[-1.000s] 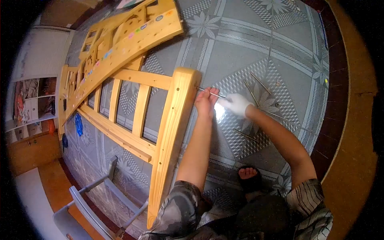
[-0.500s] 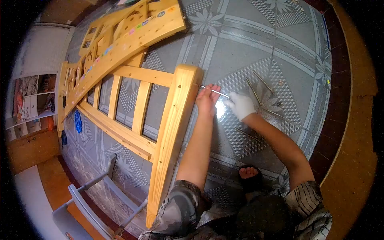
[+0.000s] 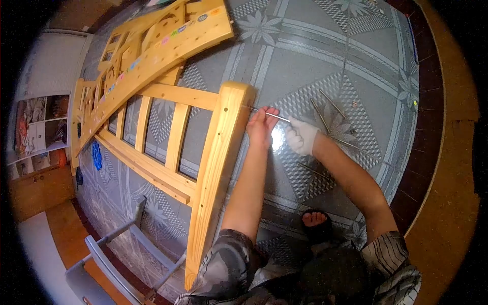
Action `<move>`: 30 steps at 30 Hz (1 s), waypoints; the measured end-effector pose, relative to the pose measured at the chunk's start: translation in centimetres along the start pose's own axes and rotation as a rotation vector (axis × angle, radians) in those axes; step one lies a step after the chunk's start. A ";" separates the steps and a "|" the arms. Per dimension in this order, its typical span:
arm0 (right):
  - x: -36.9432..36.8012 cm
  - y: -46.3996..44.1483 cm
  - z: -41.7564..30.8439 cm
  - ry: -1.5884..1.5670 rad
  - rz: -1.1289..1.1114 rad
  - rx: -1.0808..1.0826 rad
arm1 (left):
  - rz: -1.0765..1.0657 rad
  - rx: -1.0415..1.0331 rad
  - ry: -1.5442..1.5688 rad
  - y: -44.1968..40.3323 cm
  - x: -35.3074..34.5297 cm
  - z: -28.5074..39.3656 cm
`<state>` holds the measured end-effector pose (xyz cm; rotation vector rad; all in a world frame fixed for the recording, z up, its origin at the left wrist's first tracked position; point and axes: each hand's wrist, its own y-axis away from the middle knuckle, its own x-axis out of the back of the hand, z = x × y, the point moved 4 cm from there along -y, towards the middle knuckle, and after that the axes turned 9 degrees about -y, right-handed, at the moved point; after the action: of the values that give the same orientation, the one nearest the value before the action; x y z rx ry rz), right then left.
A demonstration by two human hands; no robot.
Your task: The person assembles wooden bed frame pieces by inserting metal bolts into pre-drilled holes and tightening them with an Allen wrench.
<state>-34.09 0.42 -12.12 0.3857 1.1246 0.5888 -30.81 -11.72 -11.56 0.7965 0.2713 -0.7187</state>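
- Step in hand, as judged: lining up one metal rod (image 3: 277, 116) with the side of the wooden post (image 3: 216, 152), perhaps to seat or turn it there; the entry point is too small to make out.
- Next move calls for: your left hand steadying the rod near the post, your right hand working the outer end in line, without sideways bend.
- Rod, location: between post and gloved hand, above the tiled floor (image 3: 305, 61), near the post's upper end in view.
- Rod, bearing: one end towards the post, the other towards your right hand; long axis slants gently down to the right in view, crosswise to the post.
- Left hand (image 3: 260, 131), bare: thumb and fingers closed about the rod.
- Right hand (image 3: 303, 138), white-gloved: fingers curled at the rod's outer end; you cannot tell how firmly they hold it, if at all.
- Loose rods (image 3: 333, 104): on the floor, beyond your right hand.
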 end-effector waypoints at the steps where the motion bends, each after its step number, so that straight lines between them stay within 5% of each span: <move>1: 0.0 0.0 -0.2 0.052 0.034 0.073 | 0.000 0.000 -0.001 0.0 0.0 0.0; 5: -0.7 0.7 -1.8 0.286 0.179 0.266 | -0.016 -0.004 -0.039 0.1 -0.1 0.0; 7: -2.2 2.3 -2.7 0.958 0.426 0.636 | -0.009 -0.003 -0.039 0.0 0.2 -0.3; 8: -2.3 2.5 -2.6 0.959 0.425 0.636 | -0.019 -0.011 -0.030 -0.1 0.3 -0.3; 10: -4.3 4.2 -2.9 1.866 0.704 1.134 | -0.029 -0.018 -0.019 0.0 0.2 -0.3; 17: -4.4 4.1 -3.4 1.917 0.777 1.208 | 0.008 -0.022 -0.068 -0.2 0.1 -0.3; 20: -3.8 3.5 -3.6 1.632 0.530 0.955 | 0.006 -0.010 -0.045 0.0 0.1 -0.2; 22: -3.2 3.2 -2.8 1.419 0.465 0.491 | 0.000 -0.011 -0.039 0.2 -0.2 0.1; 26: -1.8 1.3 -3.4 1.314 0.371 0.572 | 0.010 0.013 -0.023 0.3 0.0 0.1; 30: -4.2 3.0 -3.1 2.091 0.506 1.116 | -0.037 -0.009 -0.029 0.0 0.0 0.0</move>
<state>-38.94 0.23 -8.58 1.0919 3.4737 0.6527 -30.84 -11.73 -11.56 0.7731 0.2631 -0.7627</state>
